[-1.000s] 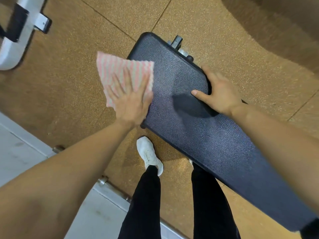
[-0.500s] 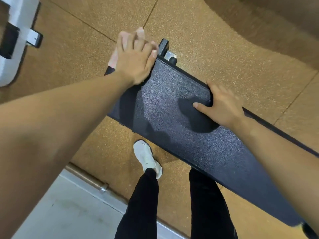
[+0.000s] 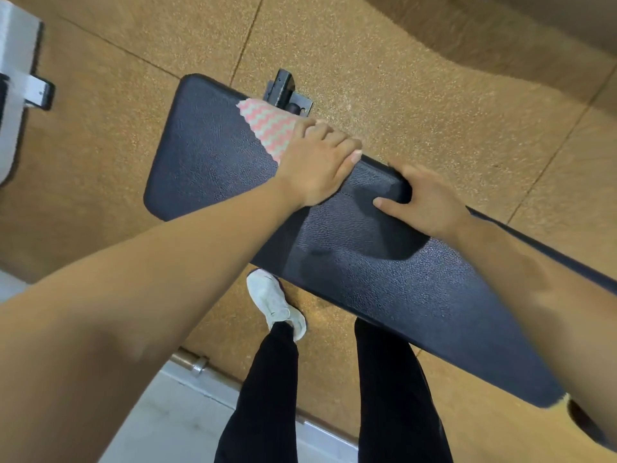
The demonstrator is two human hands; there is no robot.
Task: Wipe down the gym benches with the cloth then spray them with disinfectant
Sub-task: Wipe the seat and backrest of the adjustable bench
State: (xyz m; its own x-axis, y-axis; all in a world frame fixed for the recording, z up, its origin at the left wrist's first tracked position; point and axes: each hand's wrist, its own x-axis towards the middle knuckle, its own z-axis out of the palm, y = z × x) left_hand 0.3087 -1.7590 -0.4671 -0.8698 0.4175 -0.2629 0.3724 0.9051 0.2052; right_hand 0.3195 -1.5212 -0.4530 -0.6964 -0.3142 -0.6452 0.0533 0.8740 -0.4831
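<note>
A black padded gym bench runs diagonally from upper left to lower right. My left hand presses a pink-and-white striped cloth flat against the pad near its far edge, close to the head end; most of the cloth is hidden under the palm. My right hand grips the far edge of the pad just to the right, thumb on top and fingers curled over the side. No spray bottle is in view.
The bench's black metal frame bracket sticks out behind the head end. A white machine part stands at the far left. My legs and a white shoe stand on the brown rubber floor beside a metal floor strip.
My left hand slid the cloth from the bench's left corner along the head end to the far edge, closer to my right hand. The right hand kept its grip.
</note>
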